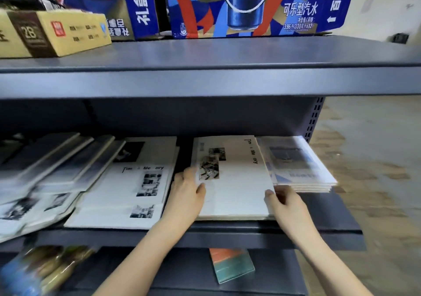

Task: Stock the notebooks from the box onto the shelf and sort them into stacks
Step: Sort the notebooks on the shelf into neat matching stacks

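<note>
On the middle grey shelf (330, 213) lies a stack of white notebooks (237, 181) with black photo prints and the words "Time & Memory". My left hand (188, 193) grips its left edge, thumb on the cover. My right hand (284, 202) holds the stack's front right corner. A second white notebook stack (127, 195) of the same design lies just left. To the right sits a stack of blue-and-white notebooks (300, 165), partly under the held stack's edge. Dark-covered notebooks (68, 159) fan out at the far left. The box is not in view.
The upper shelf (205, 79) overhangs closely, carrying blue cola cartons (250, 6) and a yellow carton (57, 33). The lower shelf holds a teal-and-orange notebook (232, 265) and blurred bottles (34, 270) at left. Bare concrete floor (376, 159) shows to the right.
</note>
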Demonstrator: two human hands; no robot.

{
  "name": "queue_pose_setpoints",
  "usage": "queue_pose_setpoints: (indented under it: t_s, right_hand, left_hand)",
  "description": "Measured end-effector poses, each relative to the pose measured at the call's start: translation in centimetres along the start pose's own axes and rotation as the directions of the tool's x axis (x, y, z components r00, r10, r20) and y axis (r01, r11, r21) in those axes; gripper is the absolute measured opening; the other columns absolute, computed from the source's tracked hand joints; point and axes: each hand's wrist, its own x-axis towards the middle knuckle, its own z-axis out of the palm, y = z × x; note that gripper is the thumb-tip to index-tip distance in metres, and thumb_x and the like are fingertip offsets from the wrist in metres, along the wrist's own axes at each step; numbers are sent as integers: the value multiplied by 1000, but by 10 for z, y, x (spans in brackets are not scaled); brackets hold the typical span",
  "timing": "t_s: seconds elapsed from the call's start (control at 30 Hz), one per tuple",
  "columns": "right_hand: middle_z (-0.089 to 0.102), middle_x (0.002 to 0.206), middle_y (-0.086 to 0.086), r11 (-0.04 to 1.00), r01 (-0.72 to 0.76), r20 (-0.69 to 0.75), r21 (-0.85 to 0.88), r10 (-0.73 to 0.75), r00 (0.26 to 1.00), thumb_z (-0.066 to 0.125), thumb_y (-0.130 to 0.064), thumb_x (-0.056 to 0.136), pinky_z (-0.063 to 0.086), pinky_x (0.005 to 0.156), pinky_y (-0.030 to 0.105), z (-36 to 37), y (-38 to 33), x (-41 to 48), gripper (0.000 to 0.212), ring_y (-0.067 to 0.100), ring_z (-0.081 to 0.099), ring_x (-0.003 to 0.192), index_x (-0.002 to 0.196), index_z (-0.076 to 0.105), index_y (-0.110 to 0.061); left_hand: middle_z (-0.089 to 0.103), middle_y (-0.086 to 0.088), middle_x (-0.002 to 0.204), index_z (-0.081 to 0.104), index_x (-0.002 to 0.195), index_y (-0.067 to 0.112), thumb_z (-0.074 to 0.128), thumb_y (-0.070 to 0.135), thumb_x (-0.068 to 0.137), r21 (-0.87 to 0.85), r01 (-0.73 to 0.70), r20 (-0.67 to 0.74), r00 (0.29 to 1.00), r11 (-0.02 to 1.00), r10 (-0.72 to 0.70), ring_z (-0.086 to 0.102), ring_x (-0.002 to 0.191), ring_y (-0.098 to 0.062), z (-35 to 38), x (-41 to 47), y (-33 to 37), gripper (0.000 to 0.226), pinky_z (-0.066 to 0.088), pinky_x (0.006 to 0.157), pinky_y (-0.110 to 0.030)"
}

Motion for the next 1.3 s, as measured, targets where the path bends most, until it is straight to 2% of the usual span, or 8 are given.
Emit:
queue_pose_setpoints:
  t_s: [0.13, 0.23, 0.33, 0.53, 0.93, 1.07, 1.23, 1.3]
  right_hand:
    - [38, 60, -1, 996, -76, 9, 38, 76, 997, 51, -23, 90, 28, 51, 30, 14, -13, -3, 24, 16, 35, 54, 71, 43, -12]
    - [47, 70, 3, 968, -177, 43, 177, 172, 984, 53, -26, 90, 39, 57, 31, 16, -21, -6, 18, 20, 46, 66, 81, 50, -10]
    - [57, 86, 0, 840, -333, 172, 428, 286, 943, 55, -26, 93, 48, 64, 32, 13, -28, -12, 9, 20, 54, 77, 91, 54, -17]
    - [62, 81, 5, 789, -404, 269, 462, 310, 912, 58, -20, 92, 48, 59, 31, 6, -37, -21, 12, 21, 57, 71, 90, 58, -8]
    - [74, 94, 4, 791, -337, 333, 511, 179, 926, 56, -14, 91, 58, 58, 35, 27, -59, -40, 18, 23, 69, 87, 108, 60, -8]
    - [70, 104, 6, 770, -321, 361, 552, 127, 924, 55, -14, 93, 57, 56, 33, 52, -80, -38, 20, 22, 66, 96, 110, 57, -4]
    - [53, 129, 17, 761, -321, 391, 563, 97, 915, 58, -18, 92, 58, 63, 39, 103, -101, -29, 45, 31, 57, 112, 127, 42, 7]
    - [57, 125, 17, 769, -320, 402, 554, 90, 911, 56, -17, 94, 59, 63, 39, 120, -109, -29, 40, 30, 60, 108, 124, 45, 6]
  left_hand:
    - [47, -15, 136, 29, 140, 3, 49, 28, 95, -233, 157, 85, 986, 960, -141, 50, 118, -27, -6, 1, -12, 55, 37, 86, -23]
    - [52, -11, 132, 38, 134, 3, 53, 38, 92, -365, 244, 174, 966, 898, -192, 51, 118, -26, -7, -1, -22, 57, 41, 93, -28]
    - [57, -2, 123, 47, 126, 9, 59, 53, 82, -538, 331, 337, 928, 775, -162, 60, 98, -18, -5, -9, -28, 64, 52, 86, -35]
    - [50, -5, 125, 39, 123, 3, 60, 37, 89, -657, 395, 440, 893, 642, -98, 70, 63, -13, -15, -17, -29, 52, 57, 79, -38]
    - [59, -5, 119, 48, 115, 7, 59, 33, 90, -698, 338, 387, 920, 631, -64, 72, 71, -21, -50, -30, -59, 38, 55, 82, -47]
    - [50, -6, 132, 40, 130, 4, 60, 35, 89, -710, 341, 331, 934, 616, -137, 72, 69, -25, -83, -26, -74, 55, 57, 79, -40]
    - [46, 7, 98, 34, 111, 11, 61, 26, 89, -752, 326, 231, 944, 573, -235, 68, 72, -26, -123, -23, -99, 37, 58, 62, -27]
    - [42, 3, 111, 35, 121, 11, 61, 26, 90, -746, 350, 235, 934, 566, -269, 65, 73, -19, -135, -22, -109, 43, 59, 63, -28]
